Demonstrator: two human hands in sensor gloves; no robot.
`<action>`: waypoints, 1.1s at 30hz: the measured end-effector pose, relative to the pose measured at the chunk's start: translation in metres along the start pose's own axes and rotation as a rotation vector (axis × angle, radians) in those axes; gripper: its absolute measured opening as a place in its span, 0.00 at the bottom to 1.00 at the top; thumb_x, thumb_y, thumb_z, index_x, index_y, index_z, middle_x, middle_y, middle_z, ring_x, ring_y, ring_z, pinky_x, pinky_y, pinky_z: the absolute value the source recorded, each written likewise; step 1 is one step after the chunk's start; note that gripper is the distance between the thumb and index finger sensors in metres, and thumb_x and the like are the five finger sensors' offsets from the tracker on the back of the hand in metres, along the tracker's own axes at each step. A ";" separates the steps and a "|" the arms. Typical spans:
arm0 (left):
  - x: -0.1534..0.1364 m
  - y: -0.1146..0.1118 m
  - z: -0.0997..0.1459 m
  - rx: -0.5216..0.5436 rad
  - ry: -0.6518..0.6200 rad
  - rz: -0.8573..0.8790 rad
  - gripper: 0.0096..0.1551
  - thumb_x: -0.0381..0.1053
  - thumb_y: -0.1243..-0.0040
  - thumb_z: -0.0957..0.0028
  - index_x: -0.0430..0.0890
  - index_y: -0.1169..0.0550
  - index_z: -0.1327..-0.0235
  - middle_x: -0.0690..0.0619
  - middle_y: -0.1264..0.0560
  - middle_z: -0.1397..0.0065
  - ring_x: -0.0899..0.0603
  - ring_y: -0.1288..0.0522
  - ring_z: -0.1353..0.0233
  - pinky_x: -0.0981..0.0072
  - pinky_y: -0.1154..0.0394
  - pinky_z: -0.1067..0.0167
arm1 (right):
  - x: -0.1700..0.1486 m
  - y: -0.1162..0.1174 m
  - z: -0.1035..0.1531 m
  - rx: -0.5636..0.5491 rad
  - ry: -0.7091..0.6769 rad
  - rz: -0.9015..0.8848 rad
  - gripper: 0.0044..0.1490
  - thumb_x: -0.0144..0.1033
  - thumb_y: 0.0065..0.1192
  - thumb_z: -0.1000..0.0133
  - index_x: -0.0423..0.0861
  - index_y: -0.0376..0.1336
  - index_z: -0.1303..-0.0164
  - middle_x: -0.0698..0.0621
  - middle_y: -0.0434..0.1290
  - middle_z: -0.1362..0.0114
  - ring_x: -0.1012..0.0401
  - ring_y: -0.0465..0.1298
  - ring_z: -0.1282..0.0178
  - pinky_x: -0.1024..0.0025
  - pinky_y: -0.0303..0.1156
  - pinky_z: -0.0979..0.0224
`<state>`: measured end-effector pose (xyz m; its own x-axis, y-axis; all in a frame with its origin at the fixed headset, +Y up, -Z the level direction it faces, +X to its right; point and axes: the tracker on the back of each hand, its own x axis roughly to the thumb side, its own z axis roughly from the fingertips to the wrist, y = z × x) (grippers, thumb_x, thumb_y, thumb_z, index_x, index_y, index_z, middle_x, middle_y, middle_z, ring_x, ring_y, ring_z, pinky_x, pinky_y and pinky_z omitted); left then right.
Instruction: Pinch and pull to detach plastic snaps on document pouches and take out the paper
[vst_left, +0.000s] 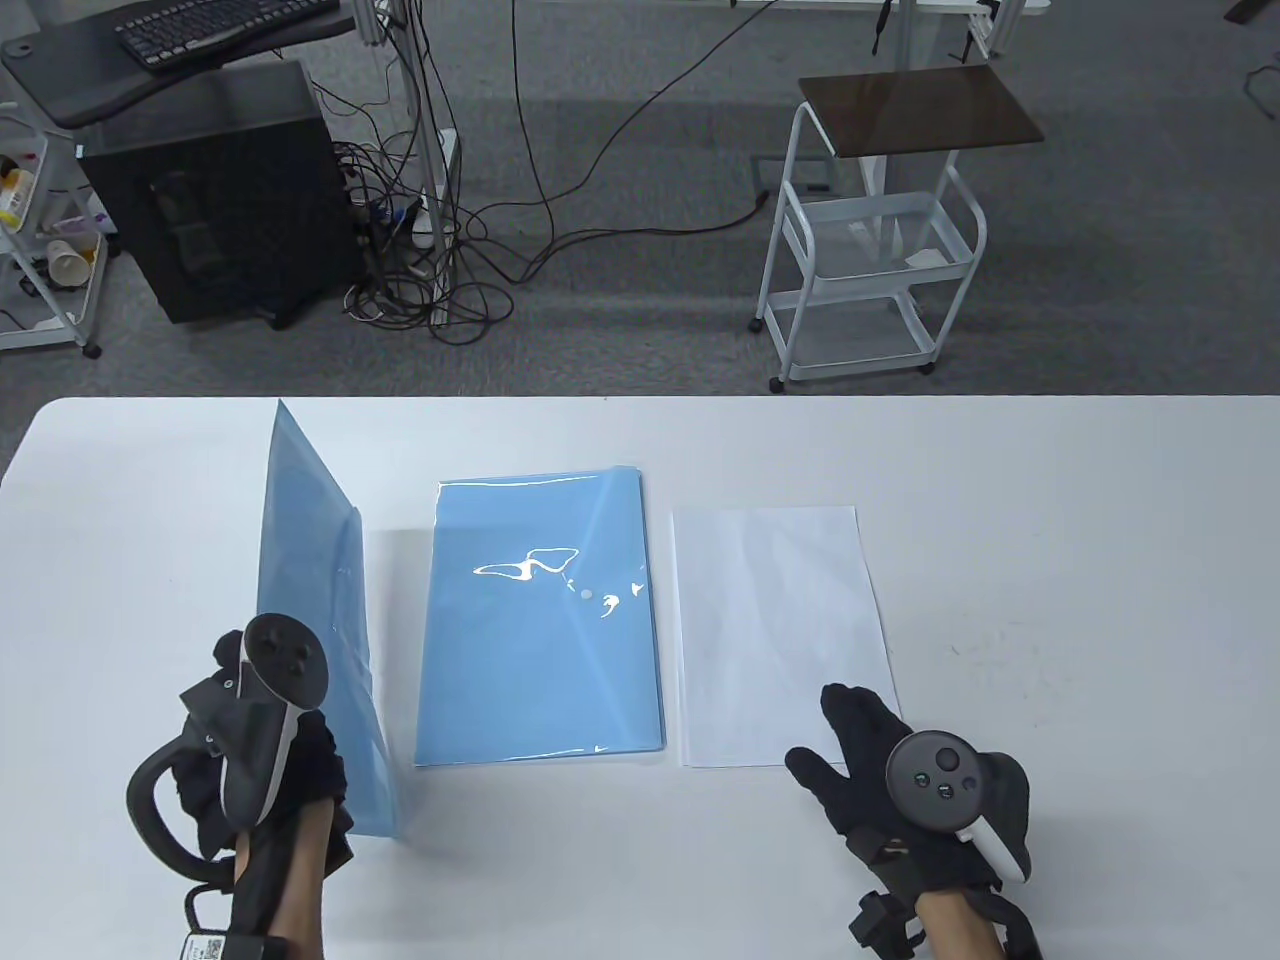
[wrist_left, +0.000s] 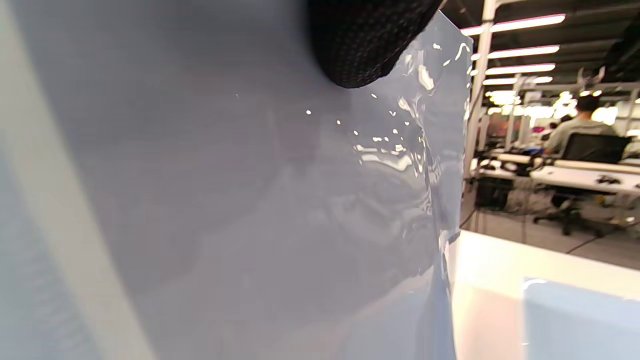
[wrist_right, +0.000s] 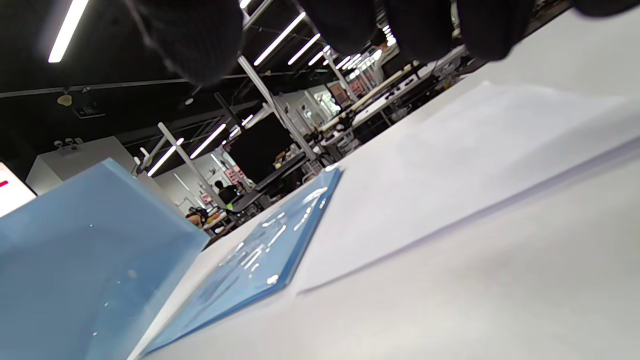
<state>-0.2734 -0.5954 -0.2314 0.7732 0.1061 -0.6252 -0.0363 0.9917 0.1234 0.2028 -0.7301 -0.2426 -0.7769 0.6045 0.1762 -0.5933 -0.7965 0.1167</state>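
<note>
While the left hand (vst_left: 265, 745) grips one translucent blue pouch (vst_left: 315, 600) by its near lower corner and stands it on edge at the left of the white counter (vst_left: 1050, 560), a stack of matching glossy blue pouches (vst_left: 545, 620) lies flat just beside it, a small pale snap (vst_left: 586, 594) showing on top. Whether any pouch holds paper cannot be told. White paper sheets (vst_left: 775, 630) lie right of the stack. Its grip open, the right hand (vst_left: 880, 765) rests straight fingers on their near corner.
</note>
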 end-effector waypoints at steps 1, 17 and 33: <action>0.000 0.002 0.003 -0.004 -0.009 0.018 0.26 0.42 0.39 0.40 0.45 0.29 0.28 0.48 0.16 0.39 0.42 0.10 0.53 0.55 0.15 0.58 | 0.000 0.000 0.000 0.000 -0.001 0.000 0.53 0.61 0.55 0.42 0.35 0.52 0.17 0.23 0.56 0.15 0.24 0.60 0.24 0.18 0.57 0.36; 0.004 0.018 0.054 0.035 -0.187 0.234 0.26 0.43 0.41 0.39 0.42 0.31 0.28 0.48 0.16 0.40 0.43 0.11 0.55 0.57 0.15 0.59 | -0.001 0.001 0.001 -0.001 0.003 0.005 0.53 0.61 0.55 0.42 0.35 0.52 0.17 0.24 0.56 0.15 0.24 0.60 0.24 0.18 0.56 0.36; 0.028 -0.044 0.063 -0.222 -0.294 0.477 0.27 0.44 0.43 0.39 0.42 0.32 0.27 0.50 0.17 0.40 0.45 0.11 0.58 0.60 0.15 0.61 | 0.000 0.000 0.002 -0.001 0.007 0.011 0.53 0.61 0.55 0.42 0.35 0.52 0.17 0.23 0.57 0.15 0.24 0.60 0.24 0.18 0.56 0.36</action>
<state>-0.2106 -0.6410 -0.2055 0.7805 0.5502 -0.2968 -0.5294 0.8342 0.1543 0.2030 -0.7306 -0.2411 -0.7846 0.5962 0.1702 -0.5852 -0.8028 0.1143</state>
